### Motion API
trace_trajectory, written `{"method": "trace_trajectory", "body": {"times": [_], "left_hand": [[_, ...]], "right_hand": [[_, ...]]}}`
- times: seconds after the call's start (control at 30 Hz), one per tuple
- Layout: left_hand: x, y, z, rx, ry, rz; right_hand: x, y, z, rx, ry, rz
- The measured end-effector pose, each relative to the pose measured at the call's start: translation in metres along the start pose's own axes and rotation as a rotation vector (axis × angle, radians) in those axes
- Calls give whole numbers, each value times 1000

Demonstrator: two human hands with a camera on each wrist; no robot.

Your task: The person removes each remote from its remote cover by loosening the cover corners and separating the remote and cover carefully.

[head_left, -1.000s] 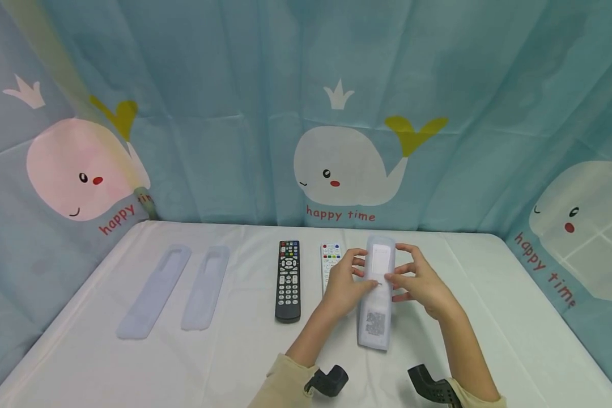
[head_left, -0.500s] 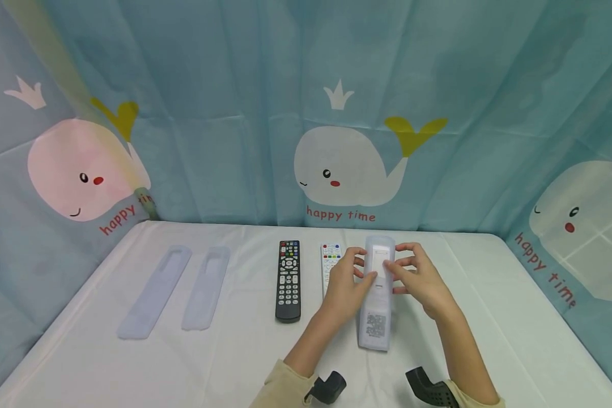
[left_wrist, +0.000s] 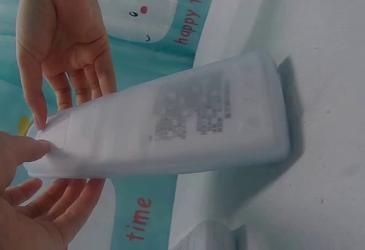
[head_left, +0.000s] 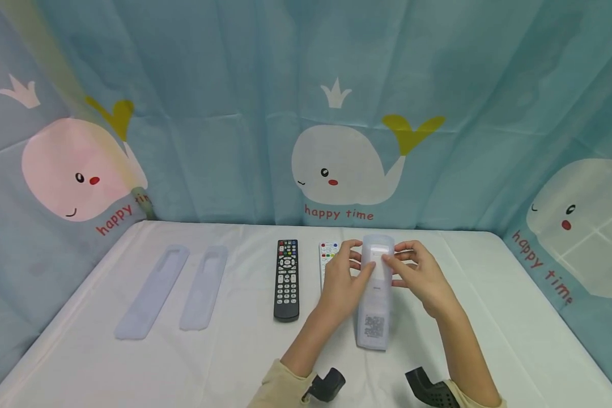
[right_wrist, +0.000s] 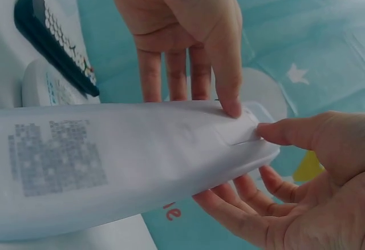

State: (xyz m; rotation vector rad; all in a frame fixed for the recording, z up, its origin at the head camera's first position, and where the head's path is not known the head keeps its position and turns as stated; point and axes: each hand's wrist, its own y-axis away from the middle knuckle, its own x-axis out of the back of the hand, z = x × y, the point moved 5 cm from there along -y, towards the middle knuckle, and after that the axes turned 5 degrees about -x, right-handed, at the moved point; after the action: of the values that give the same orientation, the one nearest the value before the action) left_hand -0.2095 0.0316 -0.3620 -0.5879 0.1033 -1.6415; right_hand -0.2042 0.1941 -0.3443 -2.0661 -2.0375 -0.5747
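Observation:
A white remote control (head_left: 374,306) in a translucent sleeve is held back side up, its printed square code showing through near the lower end. My left hand (head_left: 339,286) grips its left edge, fingers behind and thumb pressed on the back near the top. From the opposite edge my right hand (head_left: 424,280) grips it likewise, its thumb close to the left one. In the left wrist view the sleeve's lower end (left_wrist: 268,113) is close to the white cloth. The right wrist view shows both thumbs on the rectangular panel (right_wrist: 242,127) near the upper end.
A black remote control (head_left: 287,283) lies left of my hands. Another white remote (head_left: 328,249) lies partly hidden behind my left hand. Two translucent sleeves (head_left: 153,292) (head_left: 204,289) lie farther left on the white cloth (head_left: 81,362). A blue whale-print curtain (head_left: 224,170) stands behind the table.
Both thumbs have slid up the back of the remote toward its top end. The remote stays nearly in place, and the things on the table have not moved.

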Motion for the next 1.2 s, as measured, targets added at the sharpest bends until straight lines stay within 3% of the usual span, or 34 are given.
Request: {"method": "trace_trajectory", "body": {"times": [0.5,0.77,0.93,1.2], "left_hand": [[11,2,16,5,41,67],[12,3,23,-20,31,80],[12,3,28,-53,18,92],[16,4,34,-51,64,86]], "right_hand": [[5,13,-17,74,-6,-22],[12,21,-24,148,-2,9],[15,23,-26,153,11,14],[19,26,-29,178,35,46]]}}
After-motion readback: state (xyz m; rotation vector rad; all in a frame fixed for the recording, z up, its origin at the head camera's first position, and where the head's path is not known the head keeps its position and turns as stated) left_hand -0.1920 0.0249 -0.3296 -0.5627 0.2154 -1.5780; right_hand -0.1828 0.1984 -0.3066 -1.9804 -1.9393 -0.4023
